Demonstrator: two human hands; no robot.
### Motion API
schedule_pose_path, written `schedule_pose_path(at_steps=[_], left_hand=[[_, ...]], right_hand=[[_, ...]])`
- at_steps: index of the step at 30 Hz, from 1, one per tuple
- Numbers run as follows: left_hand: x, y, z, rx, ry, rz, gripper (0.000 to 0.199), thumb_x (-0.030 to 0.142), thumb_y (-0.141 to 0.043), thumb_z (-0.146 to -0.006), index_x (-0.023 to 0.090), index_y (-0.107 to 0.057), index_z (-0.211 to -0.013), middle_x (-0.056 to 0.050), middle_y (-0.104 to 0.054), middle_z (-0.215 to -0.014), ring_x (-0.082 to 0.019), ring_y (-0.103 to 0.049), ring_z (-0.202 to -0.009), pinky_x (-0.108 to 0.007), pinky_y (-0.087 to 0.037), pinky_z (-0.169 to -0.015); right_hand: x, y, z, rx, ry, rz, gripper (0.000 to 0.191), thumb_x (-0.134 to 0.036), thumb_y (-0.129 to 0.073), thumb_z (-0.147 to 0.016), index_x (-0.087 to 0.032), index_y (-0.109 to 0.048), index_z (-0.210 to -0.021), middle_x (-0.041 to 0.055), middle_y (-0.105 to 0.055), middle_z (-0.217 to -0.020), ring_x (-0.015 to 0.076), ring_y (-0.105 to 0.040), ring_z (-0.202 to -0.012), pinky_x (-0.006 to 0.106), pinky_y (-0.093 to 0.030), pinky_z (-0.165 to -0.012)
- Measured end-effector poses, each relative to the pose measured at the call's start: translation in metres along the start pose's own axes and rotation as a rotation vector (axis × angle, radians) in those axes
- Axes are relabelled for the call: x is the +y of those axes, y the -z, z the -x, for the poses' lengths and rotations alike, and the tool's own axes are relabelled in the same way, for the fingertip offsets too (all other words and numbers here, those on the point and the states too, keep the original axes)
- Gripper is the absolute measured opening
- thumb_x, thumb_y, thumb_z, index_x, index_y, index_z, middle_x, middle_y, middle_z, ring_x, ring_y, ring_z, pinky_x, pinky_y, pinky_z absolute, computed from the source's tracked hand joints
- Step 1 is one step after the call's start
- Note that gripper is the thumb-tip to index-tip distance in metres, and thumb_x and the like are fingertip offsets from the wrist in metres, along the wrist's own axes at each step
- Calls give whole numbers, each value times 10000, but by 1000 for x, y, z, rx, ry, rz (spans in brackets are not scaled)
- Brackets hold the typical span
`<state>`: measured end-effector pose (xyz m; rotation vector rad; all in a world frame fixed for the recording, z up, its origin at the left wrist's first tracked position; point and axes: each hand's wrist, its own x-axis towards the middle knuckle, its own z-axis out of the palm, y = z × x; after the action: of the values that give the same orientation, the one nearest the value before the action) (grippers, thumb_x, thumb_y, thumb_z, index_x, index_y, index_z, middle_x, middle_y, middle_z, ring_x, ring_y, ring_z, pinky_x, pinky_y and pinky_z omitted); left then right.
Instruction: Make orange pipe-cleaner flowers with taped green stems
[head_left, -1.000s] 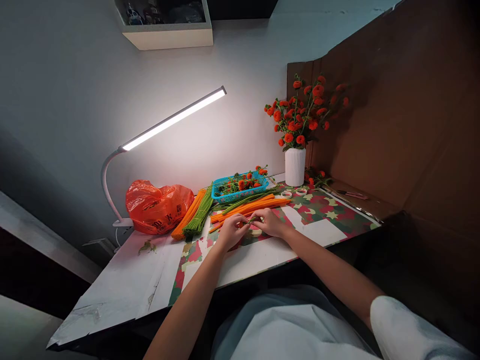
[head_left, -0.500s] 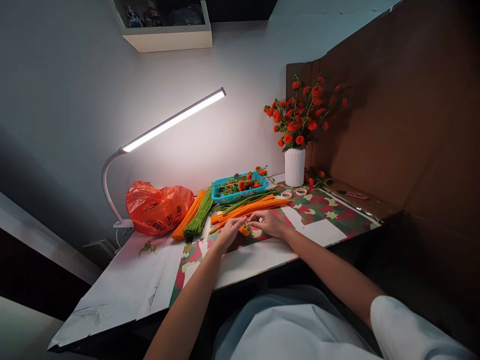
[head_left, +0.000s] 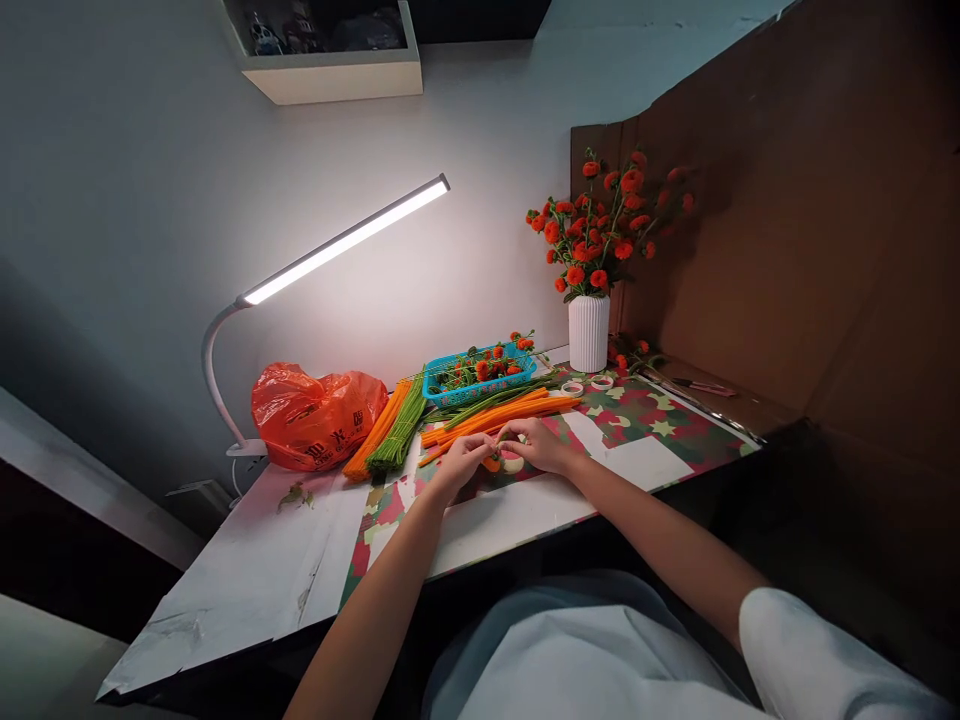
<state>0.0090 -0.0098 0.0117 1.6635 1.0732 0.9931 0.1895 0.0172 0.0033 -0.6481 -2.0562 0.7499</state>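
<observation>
Between my hands is a small orange pipe-cleaner flower [head_left: 490, 464] with a bit of green at its top, partly hidden by fingers. My left hand [head_left: 462, 464] pinches it from the left with closed fingertips. My right hand [head_left: 537, 446] has its thumb and fingers closed at the flower's green part, close to the left fingertips. Just beyond the hands lie loose orange pipe cleaners [head_left: 517, 408]. Farther back, a blue basket [head_left: 431, 388] holds several orange flowers with green stems.
Left of the basket lie green and orange pipe-cleaner bundles [head_left: 399, 432] beside a red plastic bag [head_left: 315, 415]. A clip-on lamp [head_left: 345, 240] leans over them. At back right stand a white vase [head_left: 589, 335] of orange flowers and tape rolls [head_left: 601, 382]. A cardboard panel [head_left: 787, 230] borders the right.
The fingertips have drawn slightly closer together around the flower, and less of its orange head shows. Both forearms stay nearly where they were.
</observation>
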Motion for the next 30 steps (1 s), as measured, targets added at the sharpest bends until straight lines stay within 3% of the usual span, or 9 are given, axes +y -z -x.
schedule_pose_path(at_steps=[3,6,8,11,14,16,22,26,30], left_hand=[[-3,1,-1,-115,213,313,174,320,-583,-667,147,-600,-663,-31,-580,-655,-128,-524,-618,-243,-412,-608],[-3,-2,-1,-159,280,401,203,346,-561,-693,148,-603,-708,-33,-581,-641,-133,-529,-600,-257,-427,-604],[-1,-4,0,-73,181,231,272,407,-542,-748,145,-610,-717,-41,-592,-658,-145,-537,-619,-269,-430,-623],[3,-6,3,110,-122,-199,300,448,-582,-767,153,-637,-765,-52,-625,-766,-168,-557,-727,-274,-425,-681],[6,-7,5,132,-353,-459,206,373,-594,-790,174,-648,-796,-60,-631,-859,-174,-562,-804,-285,-425,-746],[7,-7,5,130,-396,-502,192,338,-560,-819,177,-651,-768,-66,-631,-858,-174,-565,-808,-292,-427,-757],[5,-4,2,109,-196,-271,172,314,-605,-748,161,-646,-681,-38,-618,-741,-159,-545,-709,-264,-406,-656],[5,-1,2,14,-3,70,145,287,-614,-691,152,-630,-640,-23,-600,-682,-142,-537,-683,-254,-397,-663],[8,0,2,-114,100,300,173,309,-614,-667,141,-644,-635,-57,-625,-704,-165,-568,-707,-285,-429,-708]], right_hand=[[-2,0,0,-53,3,-134,164,-314,-586,-831,-177,-677,-828,30,-686,-797,156,-606,-751,258,-445,-711],[-2,1,0,-55,-39,-173,200,-359,-604,-813,-170,-667,-798,22,-677,-760,153,-600,-726,256,-442,-695],[-1,2,0,-24,-68,-117,244,-394,-608,-807,-161,-664,-760,14,-654,-703,139,-562,-659,245,-416,-632],[3,3,0,24,-94,-3,287,-416,-598,-815,-151,-671,-735,3,-619,-646,118,-502,-596,233,-364,-573],[6,3,0,39,-90,66,269,-380,-592,-829,-146,-674,-724,1,-616,-636,108,-486,-579,229,-347,-569],[8,2,-1,46,-77,86,247,-349,-590,-835,-146,-675,-723,5,-625,-644,108,-496,-584,230,-352,-578],[2,4,0,8,-39,79,242,-383,-600,-835,-166,-703,-813,34,-667,-750,136,-547,-656,242,-386,-608],[-5,7,0,-2,-23,7,256,-404,-607,-825,-168,-706,-824,41,-666,-761,149,-562,-689,250,-409,-626],[-5,7,-1,-17,-7,-168,260,-419,-627,-803,-169,-697,-795,37,-669,-771,157,-592,-730,263,-446,-680]])
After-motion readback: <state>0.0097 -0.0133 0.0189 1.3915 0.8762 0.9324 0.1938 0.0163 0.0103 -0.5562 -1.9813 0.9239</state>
